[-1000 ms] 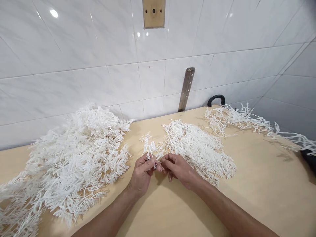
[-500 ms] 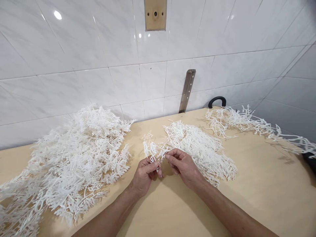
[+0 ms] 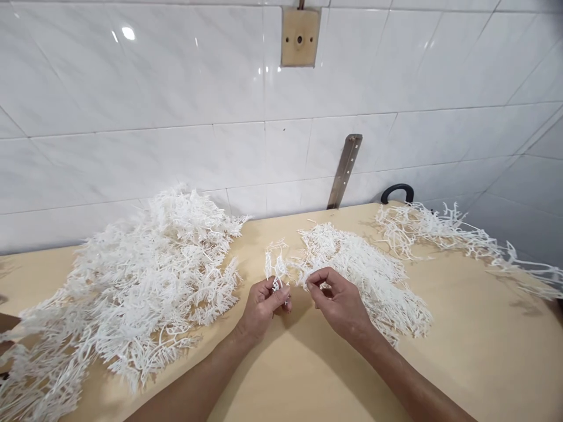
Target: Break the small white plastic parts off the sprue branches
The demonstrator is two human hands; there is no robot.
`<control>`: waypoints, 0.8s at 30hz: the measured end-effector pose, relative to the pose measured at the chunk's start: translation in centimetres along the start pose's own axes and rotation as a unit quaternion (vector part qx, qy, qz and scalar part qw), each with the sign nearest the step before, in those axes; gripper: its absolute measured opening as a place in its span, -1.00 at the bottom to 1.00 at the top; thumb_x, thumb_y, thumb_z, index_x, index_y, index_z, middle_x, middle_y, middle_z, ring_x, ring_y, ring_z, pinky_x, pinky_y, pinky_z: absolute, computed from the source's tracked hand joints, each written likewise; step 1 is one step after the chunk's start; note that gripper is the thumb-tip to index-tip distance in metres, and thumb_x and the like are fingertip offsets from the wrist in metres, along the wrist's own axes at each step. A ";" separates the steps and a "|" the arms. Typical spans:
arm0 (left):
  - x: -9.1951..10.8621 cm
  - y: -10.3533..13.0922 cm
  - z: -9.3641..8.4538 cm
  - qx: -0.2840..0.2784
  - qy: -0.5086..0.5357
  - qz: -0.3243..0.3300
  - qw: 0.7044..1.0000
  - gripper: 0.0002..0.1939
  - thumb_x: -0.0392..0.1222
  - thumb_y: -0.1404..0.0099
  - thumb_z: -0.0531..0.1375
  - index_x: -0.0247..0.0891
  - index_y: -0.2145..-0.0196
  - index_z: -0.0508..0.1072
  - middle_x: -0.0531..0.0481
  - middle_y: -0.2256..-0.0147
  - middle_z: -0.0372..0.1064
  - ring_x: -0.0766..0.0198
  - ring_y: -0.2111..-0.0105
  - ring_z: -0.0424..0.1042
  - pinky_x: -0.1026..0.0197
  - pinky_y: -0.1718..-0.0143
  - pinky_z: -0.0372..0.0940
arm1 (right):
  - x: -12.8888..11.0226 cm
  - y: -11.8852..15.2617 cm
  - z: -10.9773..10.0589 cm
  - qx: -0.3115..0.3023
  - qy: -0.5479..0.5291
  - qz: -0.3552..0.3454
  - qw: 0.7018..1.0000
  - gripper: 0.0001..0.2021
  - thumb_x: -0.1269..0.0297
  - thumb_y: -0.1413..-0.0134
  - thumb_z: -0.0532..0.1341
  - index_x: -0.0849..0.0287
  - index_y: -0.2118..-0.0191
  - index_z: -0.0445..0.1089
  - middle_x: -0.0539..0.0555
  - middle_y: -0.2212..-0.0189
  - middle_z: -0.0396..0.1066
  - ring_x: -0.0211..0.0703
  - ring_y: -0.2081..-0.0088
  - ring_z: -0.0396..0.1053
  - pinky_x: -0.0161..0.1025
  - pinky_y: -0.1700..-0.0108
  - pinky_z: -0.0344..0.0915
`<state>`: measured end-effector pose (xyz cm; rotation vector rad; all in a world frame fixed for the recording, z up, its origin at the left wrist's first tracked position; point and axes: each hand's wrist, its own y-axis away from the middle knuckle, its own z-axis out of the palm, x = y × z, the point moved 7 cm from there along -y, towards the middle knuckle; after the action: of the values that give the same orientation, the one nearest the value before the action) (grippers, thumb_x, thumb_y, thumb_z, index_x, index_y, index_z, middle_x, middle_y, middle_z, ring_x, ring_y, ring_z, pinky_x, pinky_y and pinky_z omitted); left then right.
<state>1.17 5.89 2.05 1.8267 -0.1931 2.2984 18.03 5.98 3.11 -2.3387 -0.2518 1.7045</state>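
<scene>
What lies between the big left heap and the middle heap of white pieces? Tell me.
In the head view, bare tabletop, plus the branched white piece pinched by the left hand and right hand.

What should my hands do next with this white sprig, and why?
Probably pull the hands a little apart to snap a piece off. The left hand and right hand both pinch one white sprig above the table, with the middle pile just behind the right hand.

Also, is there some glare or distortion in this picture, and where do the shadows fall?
Head view: small bright glare spots on the glossy white wall tiles; tile lines bow outward, a wide-lens distortion; soft shadows lie under the left hand and right hand on the beige wooden table; focus is sharp overall.
</scene>
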 end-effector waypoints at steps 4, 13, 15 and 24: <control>0.8 -0.2 -0.8 0.029 -0.029 0.034 0.999 -0.65 0.05 -0.17 0.32 -0.26 0.51 0.37 0.00 0.60 0.39 0.33 0.59 0.28 0.27 0.49 0.12 | -0.8 -0.6 0.1 -0.001 0.080 -0.078 0.994 -0.89 0.22 -0.20 0.17 0.10 0.31 0.38 0.04 0.36 0.45 -0.20 0.42 0.39 -0.26 0.42 0.39; 0.5 -1.1 -2.6 0.093 0.037 0.048 0.994 -0.55 0.03 -0.13 0.32 -0.31 0.14 0.39 0.07 0.63 0.37 0.31 0.61 0.32 0.24 0.47 0.26 | -4.1 -5.1 0.3 0.033 0.108 -0.138 0.984 -0.89 0.22 -0.21 0.18 0.13 0.27 0.39 0.06 0.35 0.46 -0.16 0.38 0.45 -0.19 0.32 0.50; 0.4 -1.1 -2.7 0.096 0.044 0.049 0.993 -0.56 0.01 -0.15 0.30 -0.33 0.11 0.38 0.06 0.62 0.38 0.30 0.60 0.33 0.23 0.46 0.26 | -4.3 -6.3 1.1 0.047 0.093 -0.138 0.985 -0.87 0.20 -0.21 0.18 0.13 0.27 0.38 0.07 0.34 0.45 -0.15 0.36 0.46 -0.16 0.31 0.52; -0.6 -1.3 -3.4 0.126 0.091 -0.013 0.988 -0.50 -0.05 -0.07 0.30 -0.34 0.06 0.41 0.07 0.65 0.37 0.32 0.64 0.30 0.28 0.52 0.16 | -0.7 -9.1 6.8 -0.014 0.039 -0.013 0.999 -0.87 0.19 -0.09 0.21 0.13 0.30 0.37 0.05 0.39 0.46 -0.09 0.36 0.52 -0.18 0.39 0.54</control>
<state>-1.64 7.90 0.70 1.6983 0.1537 2.5507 11.31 15.08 4.34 -2.4046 -0.2918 1.6054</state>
